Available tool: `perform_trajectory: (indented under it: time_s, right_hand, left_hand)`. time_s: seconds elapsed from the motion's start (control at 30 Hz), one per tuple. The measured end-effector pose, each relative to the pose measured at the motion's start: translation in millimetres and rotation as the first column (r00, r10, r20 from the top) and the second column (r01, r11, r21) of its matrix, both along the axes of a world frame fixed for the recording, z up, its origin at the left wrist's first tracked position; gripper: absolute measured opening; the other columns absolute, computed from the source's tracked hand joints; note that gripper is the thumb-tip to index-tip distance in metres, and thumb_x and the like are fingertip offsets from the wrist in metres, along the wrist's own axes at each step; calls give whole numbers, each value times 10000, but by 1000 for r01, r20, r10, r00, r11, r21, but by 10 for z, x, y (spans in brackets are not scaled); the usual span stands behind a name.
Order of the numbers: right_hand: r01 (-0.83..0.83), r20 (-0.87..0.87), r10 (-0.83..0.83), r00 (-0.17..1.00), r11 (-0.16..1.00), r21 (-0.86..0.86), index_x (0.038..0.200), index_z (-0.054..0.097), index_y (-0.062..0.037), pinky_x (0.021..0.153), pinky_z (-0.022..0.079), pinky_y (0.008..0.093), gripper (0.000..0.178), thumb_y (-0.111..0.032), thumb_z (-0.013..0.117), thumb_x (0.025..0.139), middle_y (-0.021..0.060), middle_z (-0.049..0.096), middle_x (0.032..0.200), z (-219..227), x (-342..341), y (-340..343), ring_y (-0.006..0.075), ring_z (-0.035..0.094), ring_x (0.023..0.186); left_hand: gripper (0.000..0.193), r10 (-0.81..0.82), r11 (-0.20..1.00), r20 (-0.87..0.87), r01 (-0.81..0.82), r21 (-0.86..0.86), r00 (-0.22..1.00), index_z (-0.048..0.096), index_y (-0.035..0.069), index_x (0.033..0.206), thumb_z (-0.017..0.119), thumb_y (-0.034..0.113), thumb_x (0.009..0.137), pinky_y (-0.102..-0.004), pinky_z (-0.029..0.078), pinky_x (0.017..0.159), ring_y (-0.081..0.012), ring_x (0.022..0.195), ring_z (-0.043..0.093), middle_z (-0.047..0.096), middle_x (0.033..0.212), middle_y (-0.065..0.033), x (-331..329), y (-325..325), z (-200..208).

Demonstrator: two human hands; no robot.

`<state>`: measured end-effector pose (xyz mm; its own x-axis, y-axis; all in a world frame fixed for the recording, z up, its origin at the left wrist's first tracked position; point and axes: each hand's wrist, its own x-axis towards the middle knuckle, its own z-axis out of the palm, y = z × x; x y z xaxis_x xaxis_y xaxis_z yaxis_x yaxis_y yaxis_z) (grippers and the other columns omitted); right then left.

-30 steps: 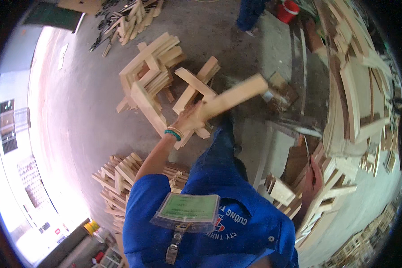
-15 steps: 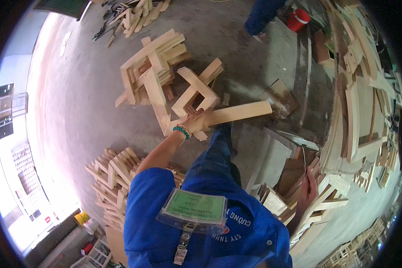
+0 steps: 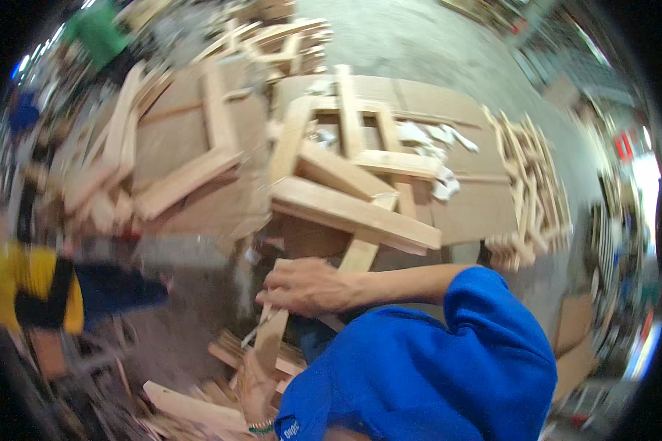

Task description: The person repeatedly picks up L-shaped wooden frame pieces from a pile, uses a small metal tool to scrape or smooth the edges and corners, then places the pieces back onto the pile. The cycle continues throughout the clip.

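My left hand, with a beaded bracelet at the wrist, is closed round the lower end of a narrow wooden board. Over the board's upper end lies my right hand, its fingers curled. A thin, pale metal tool slants out below the right hand; its tip is blurred. Just beyond my right forearm, a light wooden frame with a slanted leg rests on a cardboard-covered surface.
Another wooden frame lies at the left on cardboard. White scraps are scattered right of the near frame. Stacked frames stand at the right, and loose wood pieces lie low at the left. A blurred yellow-and-black shape is at far left.
My view has swung from the floor pile to the cardboard-covered surface. My left hand has left the floor pieces and grips a board; my right hand has come close to it.
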<state>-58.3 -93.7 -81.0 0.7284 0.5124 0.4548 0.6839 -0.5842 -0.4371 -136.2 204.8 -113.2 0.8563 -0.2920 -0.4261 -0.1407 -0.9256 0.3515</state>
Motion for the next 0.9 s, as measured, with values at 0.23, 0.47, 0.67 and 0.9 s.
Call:
perform_trajectory:
  time_s: [0.23, 0.47, 0.67, 0.9]
  right_hand:
    - [-15, -507, -7, 862, 999, -40, 1139, 588, -230, 596, 475, 428, 268, -264, 518, 883, 113, 646, 787, 158, -473, -728, 309, 637, 724]
    - [628, -507, -511, 694, 775, 79, 1147, 596, -227, 621, 506, 408, 271, -282, 502, 899, 115, 676, 854, 3, -1181, -1550, 311, 653, 738]
    - [996, -685, -723, 88, 57, 68, 1104, 630, -117, 705, 497, 379, 323, -332, 478, 917, 165, 665, 862, -261, -1964, -2342, 325, 649, 780]
    - [916, -350, -868, -351, -241, -322, 1150, 598, -149, 767, 477, 465, 369, -366, 416, 913, 195, 653, 928, -639, -2252, -4188, 371, 628, 877]
  left_hand:
    - [725, -588, 800, 15, 578, 163, 809, 473, 142, 1198, 795, 223, 553, -458, 478, 744, -346, 885, 589, 571, 899, -143, 722, -1130, 1103]
    - [628, -713, 586, 612, 770, 252, 342, 505, 124, 1217, 770, 233, 658, -512, 361, 973, -273, 1034, 540, 560, 1063, -78, 1113, -2610, 1490]
    - [488, -580, 565, 634, 813, -140, 512, 571, 114, 1169, 729, 206, 717, -503, 335, 1029, -264, 1062, 556, 594, 1105, -90, 1000, -2701, 1391]
    - [456, -252, 950, 376, 302, -82, 892, 579, 86, 1165, 710, 119, 729, -370, 457, 838, -258, 915, 616, 647, 974, -114, 1085, -1586, 921]
